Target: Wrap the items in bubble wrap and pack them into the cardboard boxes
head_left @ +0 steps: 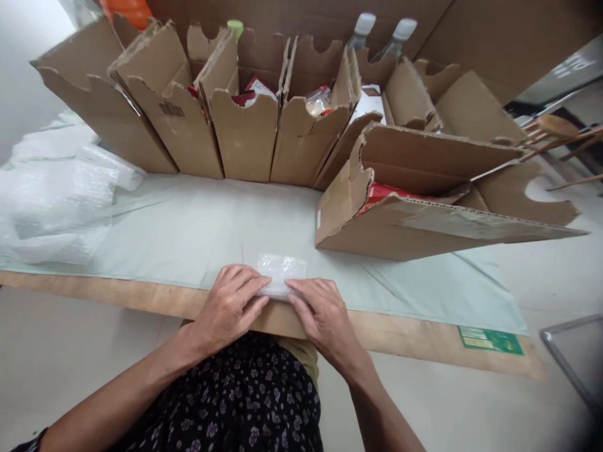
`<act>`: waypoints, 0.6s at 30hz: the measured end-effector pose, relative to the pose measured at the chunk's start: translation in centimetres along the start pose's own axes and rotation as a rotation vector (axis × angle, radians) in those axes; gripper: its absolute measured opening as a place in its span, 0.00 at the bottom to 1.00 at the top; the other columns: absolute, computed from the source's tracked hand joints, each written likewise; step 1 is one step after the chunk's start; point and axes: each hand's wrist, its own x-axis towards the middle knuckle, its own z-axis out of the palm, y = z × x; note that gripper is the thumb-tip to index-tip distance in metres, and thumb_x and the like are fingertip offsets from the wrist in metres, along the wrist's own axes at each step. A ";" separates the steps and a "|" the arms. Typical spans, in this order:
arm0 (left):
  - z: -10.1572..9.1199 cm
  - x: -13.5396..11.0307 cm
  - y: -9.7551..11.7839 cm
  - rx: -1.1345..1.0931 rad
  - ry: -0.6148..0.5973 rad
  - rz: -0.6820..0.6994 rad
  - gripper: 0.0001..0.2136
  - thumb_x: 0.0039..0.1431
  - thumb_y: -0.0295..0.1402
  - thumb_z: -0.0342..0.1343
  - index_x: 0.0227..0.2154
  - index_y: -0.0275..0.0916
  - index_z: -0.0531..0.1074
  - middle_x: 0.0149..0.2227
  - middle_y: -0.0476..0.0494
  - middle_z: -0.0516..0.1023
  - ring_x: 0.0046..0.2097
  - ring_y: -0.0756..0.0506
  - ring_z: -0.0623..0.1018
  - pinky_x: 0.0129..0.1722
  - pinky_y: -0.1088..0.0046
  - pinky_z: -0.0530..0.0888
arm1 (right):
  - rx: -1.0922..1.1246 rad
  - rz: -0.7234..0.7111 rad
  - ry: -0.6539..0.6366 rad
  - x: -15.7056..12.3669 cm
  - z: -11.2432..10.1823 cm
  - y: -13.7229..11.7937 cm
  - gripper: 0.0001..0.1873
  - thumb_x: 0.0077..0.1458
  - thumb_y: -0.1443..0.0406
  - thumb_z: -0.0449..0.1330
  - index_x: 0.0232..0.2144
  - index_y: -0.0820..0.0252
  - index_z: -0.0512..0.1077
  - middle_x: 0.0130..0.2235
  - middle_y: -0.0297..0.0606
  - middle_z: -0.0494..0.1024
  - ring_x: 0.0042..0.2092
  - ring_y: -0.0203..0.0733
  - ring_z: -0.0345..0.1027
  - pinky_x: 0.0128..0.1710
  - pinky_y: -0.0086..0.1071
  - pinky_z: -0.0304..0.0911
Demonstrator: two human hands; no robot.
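Observation:
A small piece of clear bubble wrap (pixel 281 266) lies at the front edge of the table, its near end rolled or folded over. My left hand (pixel 234 295) pinches the left end of that fold between thumb and fingers. At the right end, my right hand (pixel 321 306) grips it the same way, thumb below and fingers on top. Whether anything is inside the fold cannot be seen.
Several open cardboard boxes (pixel 247 141) stand in a row at the back, some holding red and white packets. Closer, on the right, sits another cardboard box (pixel 377 232) with a red packet (pixel 384 194). A bubble wrap heap (pixel 56 194) lies left; a green card (pixel 490 340) lies at the right edge.

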 end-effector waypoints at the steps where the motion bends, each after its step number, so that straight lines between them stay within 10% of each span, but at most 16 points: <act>1: -0.1 -0.1 0.0 -0.003 -0.022 0.007 0.10 0.69 0.29 0.56 0.50 0.36 0.74 0.44 0.39 0.80 0.48 0.40 0.77 0.49 0.58 0.75 | 0.047 0.023 -0.009 -0.1 -0.1 0.0 0.13 0.72 0.67 0.53 0.50 0.56 0.77 0.45 0.39 0.84 0.45 0.44 0.76 0.48 0.40 0.66; 9: 0.8 1.4 -0.8 0.063 0.068 -0.161 0.12 0.69 0.33 0.56 0.52 0.35 0.76 0.44 0.36 0.80 0.45 0.38 0.78 0.46 0.55 0.76 | -0.240 -0.013 0.055 0.0 0.3 0.3 0.12 0.70 0.65 0.58 0.51 0.58 0.77 0.50 0.46 0.81 0.50 0.53 0.73 0.50 0.46 0.63; 18: -0.9 -0.8 3.1 -0.847 -0.088 -0.825 0.20 0.62 0.40 0.61 0.54 0.37 0.74 0.51 0.36 0.82 0.47 0.43 0.82 0.48 0.63 0.80 | 0.331 0.295 0.130 0.0 0.7 0.1 0.10 0.69 0.62 0.58 0.46 0.54 0.79 0.43 0.38 0.85 0.45 0.46 0.77 0.47 0.41 0.68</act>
